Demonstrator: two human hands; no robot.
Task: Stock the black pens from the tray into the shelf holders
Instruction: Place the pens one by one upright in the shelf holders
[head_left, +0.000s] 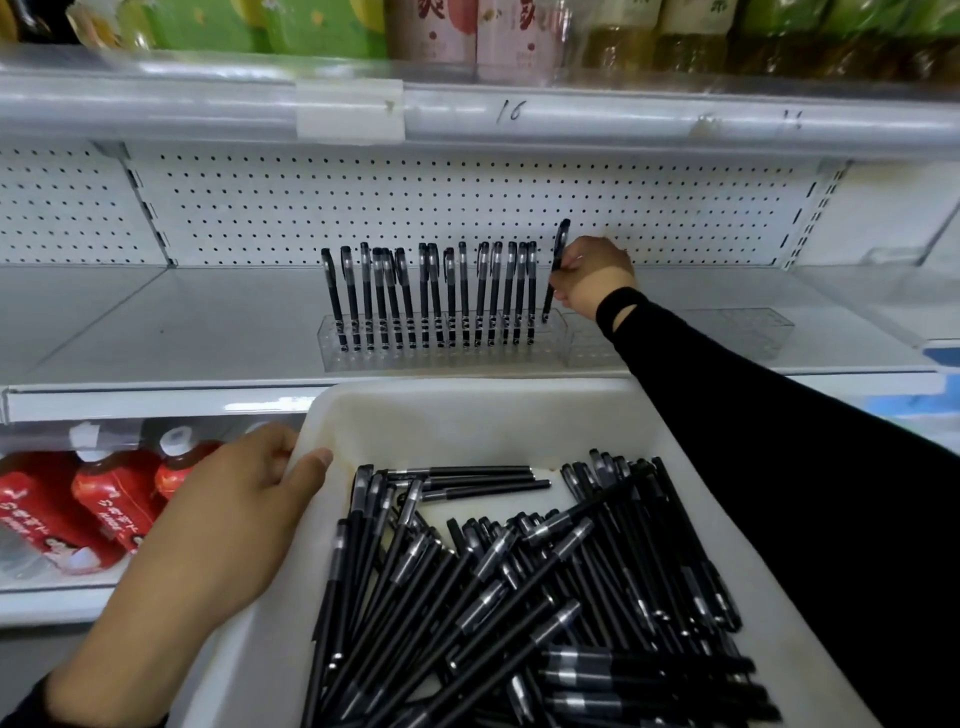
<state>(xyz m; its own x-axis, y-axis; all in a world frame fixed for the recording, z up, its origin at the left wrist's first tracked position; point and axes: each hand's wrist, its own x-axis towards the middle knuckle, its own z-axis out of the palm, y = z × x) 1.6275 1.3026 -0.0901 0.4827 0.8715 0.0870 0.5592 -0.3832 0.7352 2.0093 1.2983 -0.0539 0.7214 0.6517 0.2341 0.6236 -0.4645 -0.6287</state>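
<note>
A white tray (441, 415) fills the lower middle and holds a heap of several black pens (519, 582). My left hand (228, 519) grips the tray's left rim, thumb over the edge. On the grey shelf stands a clear holder (447, 353) with several black pens (431, 296) upright in it. My right hand (592, 278) reaches over the tray and pinches one black pen (558, 249), nearly upright, its tip at the holder's right end.
A second clear holder (748, 330) stands to the right, partly behind my sleeve. A white pegboard (415, 202) backs the shelf. Red-labelled bottles (98, 499) sit on the shelf below at the left. Drink bottles (467, 26) line the shelf above.
</note>
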